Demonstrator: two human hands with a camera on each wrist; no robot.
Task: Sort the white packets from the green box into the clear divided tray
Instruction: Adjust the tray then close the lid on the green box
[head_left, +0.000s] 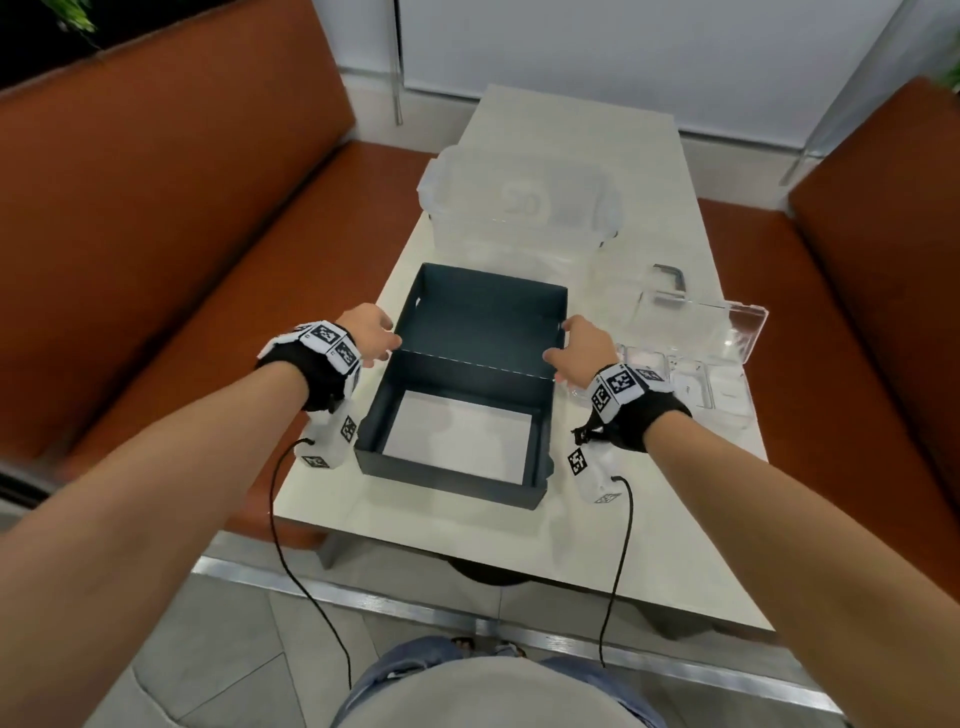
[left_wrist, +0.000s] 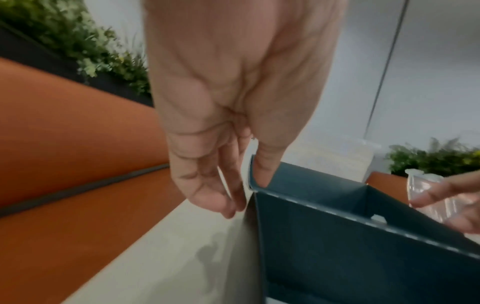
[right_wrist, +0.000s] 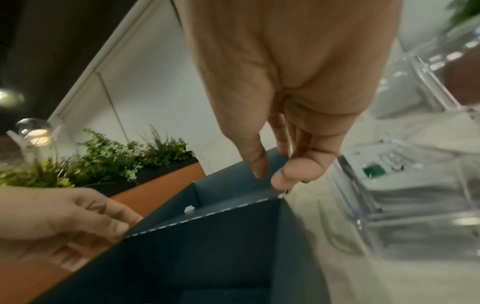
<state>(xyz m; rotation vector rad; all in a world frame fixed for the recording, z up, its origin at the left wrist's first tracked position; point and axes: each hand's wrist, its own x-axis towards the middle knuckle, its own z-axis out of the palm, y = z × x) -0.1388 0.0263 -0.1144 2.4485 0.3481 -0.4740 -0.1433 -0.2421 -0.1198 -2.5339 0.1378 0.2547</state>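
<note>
Left hand (head_left: 371, 332) grasps the left rim of the green box (head_left: 467, 332), thumb inside the wall, fingers outside. The box stands open on the pale table (head_left: 597, 545), a white sheet (head_left: 457, 439) showing on its floor. Right hand (head_left: 579, 353) pinches the box's right rim at the fold line. Just right of the box lies the clear divided tray (head_left: 722, 384), white packets (head_left: 644, 364) visible in its compartments. Behind sits a lidded clear tub (head_left: 519, 202).

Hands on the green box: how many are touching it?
2. The left hand pinches the green box at its left edge; the right hand pinches its right edge, both near the lid fold.
</note>
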